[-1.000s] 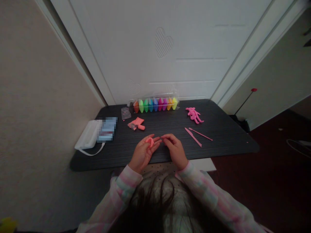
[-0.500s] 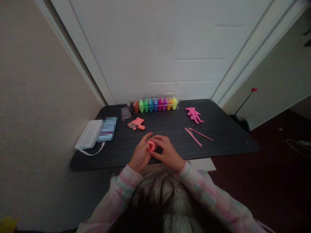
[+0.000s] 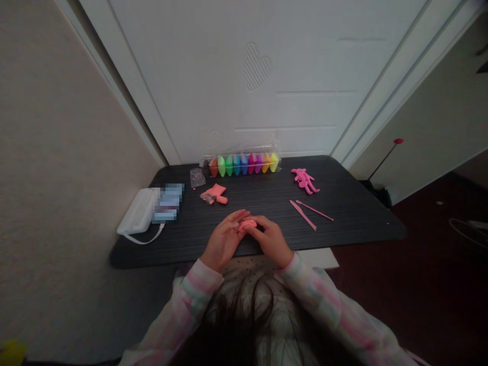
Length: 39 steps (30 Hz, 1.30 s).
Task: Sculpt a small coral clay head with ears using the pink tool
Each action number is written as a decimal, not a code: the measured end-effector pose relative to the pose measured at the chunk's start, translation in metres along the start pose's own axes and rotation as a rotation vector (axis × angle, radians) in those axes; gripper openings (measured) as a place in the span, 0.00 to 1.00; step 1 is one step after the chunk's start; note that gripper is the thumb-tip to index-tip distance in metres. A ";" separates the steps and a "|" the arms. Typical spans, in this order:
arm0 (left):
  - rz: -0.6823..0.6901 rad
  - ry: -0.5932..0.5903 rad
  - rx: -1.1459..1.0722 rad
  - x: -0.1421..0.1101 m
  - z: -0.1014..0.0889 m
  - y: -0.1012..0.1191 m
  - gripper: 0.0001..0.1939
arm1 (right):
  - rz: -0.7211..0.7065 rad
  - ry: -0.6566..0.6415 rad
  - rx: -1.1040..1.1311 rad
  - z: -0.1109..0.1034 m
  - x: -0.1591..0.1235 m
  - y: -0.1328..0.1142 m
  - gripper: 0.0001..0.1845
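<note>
A yellow object (image 3: pixel 13 353), cut off by the frame's lower left corner, lies farthest left of a row of coloured packets (image 3: pixel 244 165) in clear wrapping, the wrapping's glare masking part of them. Nearer the person and left of the row, a white case (image 3: pixel 139 212) with a white strap (image 3: pixel 145 242) rests on a black table (image 3: pixel 354 213). A pixelated block (image 3: pixel 168 203) covers whatever adjoins the case and any lettering there. Just off the row's left end is a clear plastic piece (image 3: pixel 197 177); in front of that end, a crumpled salmon wrapper (image 3: pixel 214 192) touches a salmon lump (image 3: pixel 221 200), its markings too small to read.

In front of the row's middle, the left hand (image 3: pixel 221 243) is loosely spread, palm up, its fingers extended against a piece of salmon clay (image 3: pixel 248 224). The right hand (image 3: pixel 273 243) pinches the clay between thumb and fingers, hiding part of it. Dark hair (image 3: pixel 244 325) obscures the space below the hands.

Right of the row sits a pink figure (image 3: pixel 305 181), with a pink knife-shaped tool (image 3: pixel 303 215) and a thin pink stick (image 3: pixel 314 210) nearer the person. Below them, a white panel (image 3: pixel 320 258) shows partly past the table's edge. Farthest right of the row stands a red-tipped rod (image 3: pixel 398 141), its dark base hard to make out.
</note>
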<state>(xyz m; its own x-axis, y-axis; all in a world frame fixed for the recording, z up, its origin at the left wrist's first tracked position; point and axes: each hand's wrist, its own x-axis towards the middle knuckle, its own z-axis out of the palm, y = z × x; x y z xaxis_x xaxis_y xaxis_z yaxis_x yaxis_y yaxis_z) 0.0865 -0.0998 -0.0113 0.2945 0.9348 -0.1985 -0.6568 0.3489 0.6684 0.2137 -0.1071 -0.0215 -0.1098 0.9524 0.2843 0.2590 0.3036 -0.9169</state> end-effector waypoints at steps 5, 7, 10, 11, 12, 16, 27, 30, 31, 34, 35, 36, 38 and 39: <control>0.038 -0.065 0.099 -0.002 0.001 -0.003 0.12 | 0.053 0.047 0.096 -0.002 0.001 0.002 0.07; 0.053 -0.074 0.158 -0.002 0.001 -0.005 0.11 | 0.084 0.066 0.112 -0.003 0.002 0.001 0.07; 0.097 -0.063 0.257 -0.001 0.004 -0.009 0.10 | 0.087 0.098 0.115 -0.004 0.003 0.002 0.07; 0.111 -0.060 0.278 -0.001 0.005 -0.009 0.10 | 0.083 0.107 0.125 -0.004 0.004 0.002 0.07; 0.119 -0.059 0.292 -0.002 0.006 -0.010 0.10 | 0.087 0.116 0.154 -0.004 0.004 0.002 0.06; 0.098 -0.024 0.311 -0.002 0.008 -0.009 0.09 | 0.166 0.146 0.403 -0.002 0.005 0.006 0.13; 0.100 0.067 0.154 0.000 0.001 -0.010 0.04 | 0.254 0.014 0.713 -0.006 0.003 0.009 0.06; 0.174 0.107 0.145 0.001 0.003 -0.011 0.04 | 0.281 -0.011 0.748 -0.007 0.003 0.007 0.06; 0.200 0.114 0.156 0.002 0.003 -0.011 0.04 | 0.274 -0.015 0.742 -0.007 0.003 0.007 0.06; 0.235 0.114 0.240 0.002 0.004 -0.013 0.01 | 0.234 -0.004 0.697 -0.006 0.004 0.007 0.06; 0.231 0.111 0.273 0.002 0.003 -0.013 0.02 | 0.220 0.006 0.680 -0.006 0.004 0.007 0.06; 0.224 0.102 0.305 0.003 0.003 -0.014 0.05 | 0.205 0.017 0.663 -0.006 0.004 0.008 0.06; 0.214 0.073 0.364 0.003 0.002 -0.015 0.08 | 0.173 0.032 0.613 -0.006 0.005 0.011 0.06; 0.212 0.055 0.388 0.003 0.001 -0.015 0.09 | 0.156 0.035 0.582 -0.006 0.005 0.012 0.06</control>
<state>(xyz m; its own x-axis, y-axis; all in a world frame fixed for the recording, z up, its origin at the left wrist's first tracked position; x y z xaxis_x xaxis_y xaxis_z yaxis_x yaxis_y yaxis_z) 0.0982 -0.1029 -0.0212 0.1375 0.9887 -0.0592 -0.3868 0.1086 0.9157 0.2218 -0.0985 -0.0293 -0.0783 0.9879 0.1340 -0.2991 0.1049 -0.9485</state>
